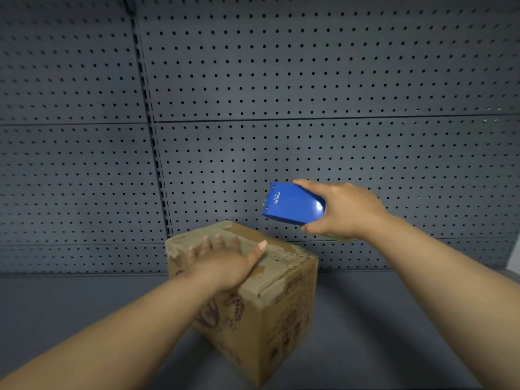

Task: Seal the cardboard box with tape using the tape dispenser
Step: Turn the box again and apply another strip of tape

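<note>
A brown cardboard box (275, 311) with dark printing and torn paper along its top edges stands on the grey shelf, one corner turned toward me. My left hand (225, 263) lies flat on the box's closed top with fingers spread. My right hand (340, 211) grips a blue tape dispenser (292, 204) in the air, above and to the right of the box's far corner, apart from the box. A bit of yellowish tape shows under that hand.
A dark grey pegboard wall (281, 80) rises right behind the box. The grey shelf surface (394, 319) stretches to both sides of the box. A black slotted upright (153, 142) runs down the wall left of centre.
</note>
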